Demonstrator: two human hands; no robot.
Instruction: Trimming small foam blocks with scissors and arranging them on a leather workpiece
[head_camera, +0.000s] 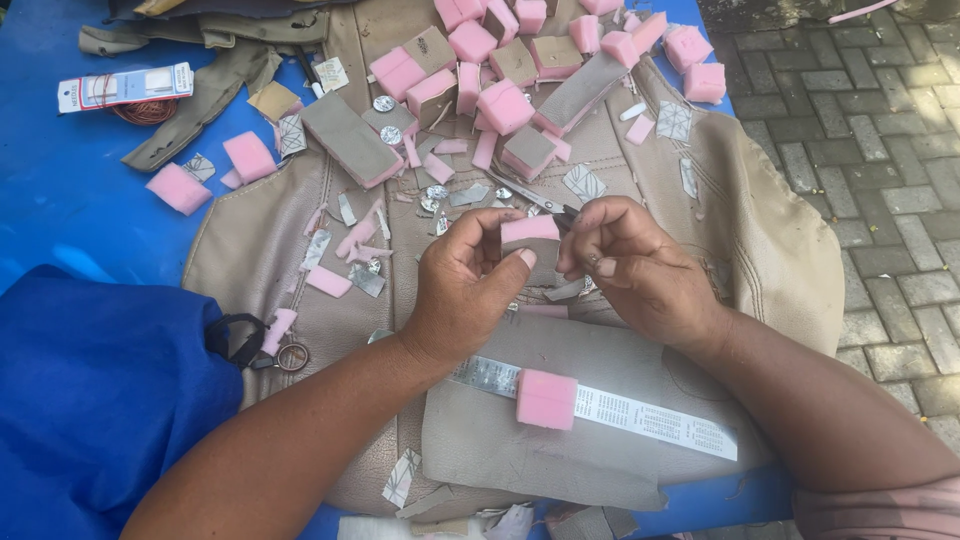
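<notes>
My left hand (468, 285) grips a small pink foam block (530, 231) faced with beige leatherette, thumb pressed on its front. My right hand (632, 262) pinches at the block's right edge, fingers curled; a small dark object, too small to identify, sticks out between them. Both hands hover over a beige leatherette sheet (760, 230) spread on a blue table (70, 200). Just beyond the hands lies a pair of scissors (530, 195). Below my wrists a metal ruler (640, 415) lies across a leatherette piece, with a pink foam cube (546, 399) standing on it.
Many pink foam blocks (503, 104) and foam offcuts (329, 281) litter the far side. A longer covered block (350, 138), round metal snaps (384, 103), a carded packet (125, 86), a blue cloth (90, 400) and dark scissor handles (240, 338) lie left. Paving stones (880, 150) lie right.
</notes>
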